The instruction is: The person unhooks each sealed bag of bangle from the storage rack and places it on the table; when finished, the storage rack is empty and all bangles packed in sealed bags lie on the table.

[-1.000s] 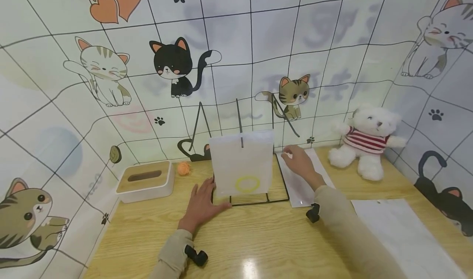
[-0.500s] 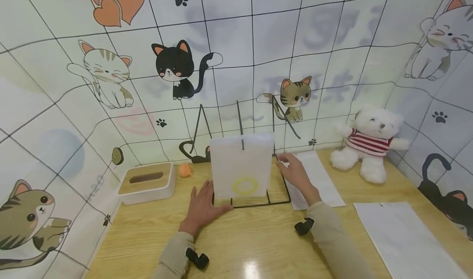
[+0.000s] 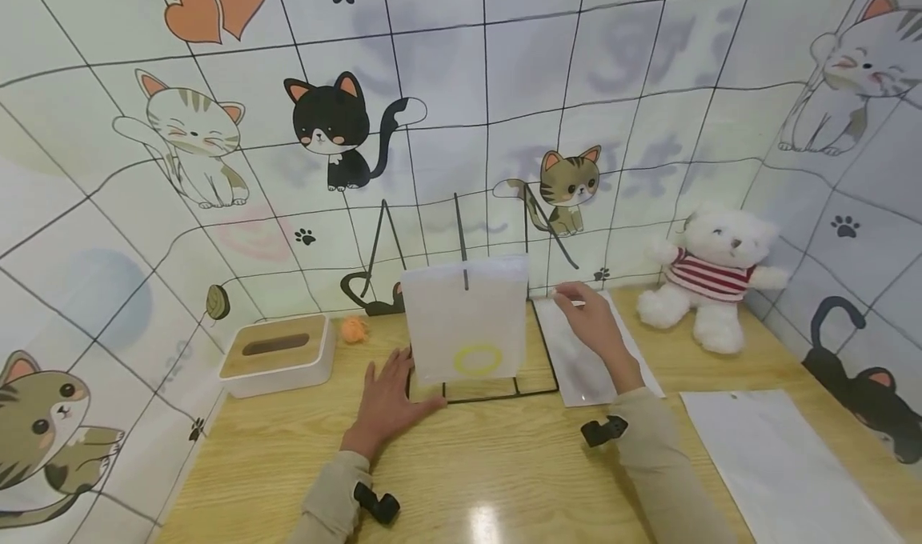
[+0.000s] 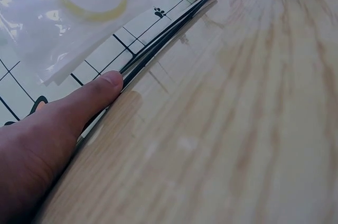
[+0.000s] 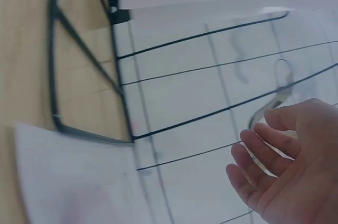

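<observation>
A black wire display rack [image 3: 497, 396] stands on the wooden table against the wall. From its middle prong hangs a frosted plastic bag [image 3: 461, 312] with a yellow ring [image 3: 457, 360] showing through near its bottom. My left hand [image 3: 389, 408] rests at the rack's left front corner, fingers spread and thumb [image 4: 108, 84] against the base bar. To the right of the rack my right hand [image 3: 594, 332] is raised over a flat white bag [image 3: 579, 380] on the table. In the right wrist view its fingers [image 5: 253, 166] are loosely bent and hold nothing.
Another flat white bag [image 3: 788, 448] lies at the table's right front. Behind it sits a white teddy bear [image 3: 709, 280] in a striped shirt. A wood-topped tissue box [image 3: 277, 352] and a small orange ball [image 3: 354, 330] are at the back left.
My right hand first came left to the rack's right edge, then drew back right, away from it. My left hand has stayed at the rack's corner; the hanging bag looks the same.
</observation>
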The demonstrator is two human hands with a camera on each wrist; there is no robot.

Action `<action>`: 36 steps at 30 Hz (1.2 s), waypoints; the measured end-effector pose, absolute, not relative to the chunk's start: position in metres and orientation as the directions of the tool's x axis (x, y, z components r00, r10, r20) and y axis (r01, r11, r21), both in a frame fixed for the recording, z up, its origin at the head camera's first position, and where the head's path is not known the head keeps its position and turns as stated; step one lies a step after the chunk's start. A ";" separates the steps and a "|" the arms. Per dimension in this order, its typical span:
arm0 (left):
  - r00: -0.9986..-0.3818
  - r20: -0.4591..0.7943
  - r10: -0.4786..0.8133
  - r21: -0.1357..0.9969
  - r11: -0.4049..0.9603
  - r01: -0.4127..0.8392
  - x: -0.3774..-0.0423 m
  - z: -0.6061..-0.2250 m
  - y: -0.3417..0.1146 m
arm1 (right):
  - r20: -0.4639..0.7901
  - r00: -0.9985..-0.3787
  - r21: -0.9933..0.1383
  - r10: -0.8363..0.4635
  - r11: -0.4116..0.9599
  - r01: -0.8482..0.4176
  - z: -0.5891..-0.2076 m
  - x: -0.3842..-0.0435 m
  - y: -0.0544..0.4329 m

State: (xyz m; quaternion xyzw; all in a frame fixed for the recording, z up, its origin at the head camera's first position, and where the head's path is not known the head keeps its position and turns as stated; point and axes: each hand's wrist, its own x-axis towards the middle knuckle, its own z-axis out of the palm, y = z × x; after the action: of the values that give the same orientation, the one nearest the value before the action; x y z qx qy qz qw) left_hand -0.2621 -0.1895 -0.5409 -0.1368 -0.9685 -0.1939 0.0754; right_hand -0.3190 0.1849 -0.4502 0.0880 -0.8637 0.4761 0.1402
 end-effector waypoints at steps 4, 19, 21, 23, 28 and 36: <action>-0.952 0.193 0.236 0.345 0.892 0.291 -0.261 -0.542 -0.191 | 0.374 -0.927 -0.810 0.029 0.496 -0.312 -0.434 -0.311 0.188; -0.958 0.161 0.236 0.362 0.889 0.280 -0.259 -0.544 -0.193 | 0.459 -0.888 -0.839 -0.027 0.316 -0.443 -0.382 -0.266 0.156; -0.960 0.151 0.236 0.370 0.887 0.276 -0.260 -0.543 -0.192 | 0.479 -0.877 -0.830 -0.039 0.306 -0.467 -0.378 -0.261 0.151; -0.962 0.143 0.235 0.373 0.887 0.272 -0.260 -0.543 -0.192 | 0.487 -0.872 -0.825 -0.051 0.301 -0.478 -0.369 -0.253 0.144; -0.959 0.152 0.240 0.376 0.883 0.281 -0.261 -0.542 -0.192 | 0.492 -0.868 -0.815 -0.062 0.318 -0.485 -0.353 -0.239 0.134; -0.954 0.175 0.245 0.385 0.874 0.295 -0.261 -0.543 -0.192 | 0.526 -0.844 -0.764 -0.107 0.376 -0.524 -0.371 -0.252 0.135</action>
State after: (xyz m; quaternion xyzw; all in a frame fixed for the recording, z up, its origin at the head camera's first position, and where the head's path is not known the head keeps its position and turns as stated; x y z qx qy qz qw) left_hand -0.2606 -0.1920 -0.5430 -0.1398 -0.9662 -0.2080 0.0603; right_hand -0.2521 0.1347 -0.3707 0.1958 -0.8050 0.5233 0.1995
